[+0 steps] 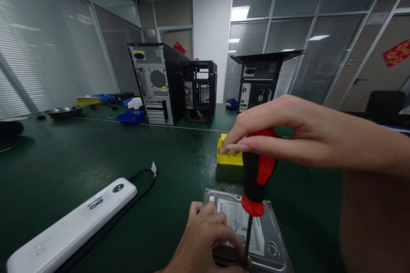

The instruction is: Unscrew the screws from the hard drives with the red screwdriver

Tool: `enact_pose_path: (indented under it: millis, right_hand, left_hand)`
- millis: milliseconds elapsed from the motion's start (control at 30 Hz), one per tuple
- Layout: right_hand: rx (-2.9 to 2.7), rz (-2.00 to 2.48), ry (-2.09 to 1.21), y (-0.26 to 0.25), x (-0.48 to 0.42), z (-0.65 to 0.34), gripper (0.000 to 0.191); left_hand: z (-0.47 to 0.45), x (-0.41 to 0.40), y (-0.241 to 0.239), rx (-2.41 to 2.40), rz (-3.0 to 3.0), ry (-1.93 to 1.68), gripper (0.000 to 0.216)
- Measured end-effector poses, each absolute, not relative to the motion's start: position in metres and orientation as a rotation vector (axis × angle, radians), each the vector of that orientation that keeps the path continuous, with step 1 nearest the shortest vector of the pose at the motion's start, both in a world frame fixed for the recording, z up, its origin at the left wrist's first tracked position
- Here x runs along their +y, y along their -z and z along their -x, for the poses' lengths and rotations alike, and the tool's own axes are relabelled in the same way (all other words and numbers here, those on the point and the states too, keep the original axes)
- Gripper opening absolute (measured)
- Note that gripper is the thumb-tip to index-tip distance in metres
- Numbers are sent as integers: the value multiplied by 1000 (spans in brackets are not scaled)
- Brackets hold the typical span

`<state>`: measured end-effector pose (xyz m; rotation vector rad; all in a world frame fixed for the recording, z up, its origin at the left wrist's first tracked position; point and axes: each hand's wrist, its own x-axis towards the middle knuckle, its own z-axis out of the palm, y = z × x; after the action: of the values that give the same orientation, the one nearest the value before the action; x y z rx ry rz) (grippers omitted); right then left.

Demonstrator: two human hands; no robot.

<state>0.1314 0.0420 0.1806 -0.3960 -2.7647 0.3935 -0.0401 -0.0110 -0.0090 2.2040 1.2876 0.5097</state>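
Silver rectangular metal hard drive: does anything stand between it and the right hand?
Yes: the red-and-black screwdriver in the right hand points down at the hard drive; the left hand partly covers the drive.

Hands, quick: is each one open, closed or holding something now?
Left hand: curled over the hard drive; grip can't be told.
Right hand: closed on the screwdriver.

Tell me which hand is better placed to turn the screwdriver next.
The right hand, most likely: it already holds the screwdriver from above by its handle, the shaft pointing down at the hard disk drive. The left hand is low, by the shaft's lower end.
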Motion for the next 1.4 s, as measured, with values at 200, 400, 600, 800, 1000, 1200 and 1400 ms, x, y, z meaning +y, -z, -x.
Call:
enact_pose_path:
  millis: [200, 400, 600, 800, 1000, 1200, 1400]
  right_hand:
    - [-2784, 311, -510, -179, 45, -132, 29]
    - [-2777, 387, -455, -180, 42, -131, 39]
    - [-2738, 412, -543, -182, 39, -139, 23]
    - [-2768, 395, -637, -182, 43, -154, 26]
    - [-2802, 318, -658, -183, 43, -154, 24]
    - [-2768, 372, -697, -184, 43, -145, 17]
    - [-2781, 479, -709, -182, 39, -139, 22]
  left_hand:
    - [39, -12, 10, 1283, -2208, -530, 18]
    - [40, -12, 11, 1266, -2203, -521, 16]
    - [41, -12, 15, 1256, -2199, -582, 19]
    - [42, -12, 22, 1232, -2207, -656, 21]
    - [43, -13, 17, 1237, -2189, -609, 21]
    - [43, -15, 15, 1244, -2176, -614, 22]
    - [43, -13, 19, 1218, -2175, -657, 22]
